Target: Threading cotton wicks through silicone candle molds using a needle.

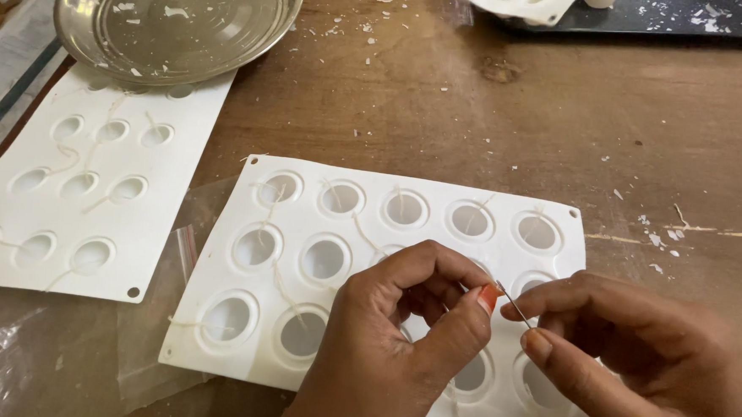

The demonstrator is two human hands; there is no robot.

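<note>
A white silicone mould [286,221] with round cavities lies in front of me on the wooden table, with pale wick threads laid in several cavities. My left hand [398,345] hovers over its near edge, thumb and fingers pinched on a thin pale wick thread that trails down. My right hand [634,358] is close beside it, pinching a thin metal needle [514,309] whose tip points toward my left thumb. Both hands hide the cavities beneath them.
A second white mould [147,205] with wicks lies at the left, partly under a steel plate [178,21]. A clear plastic bag [59,353] sits at the near left. A dark tray [652,16] and another mould [517,0] are at the far edge. Wax flakes dot the table.
</note>
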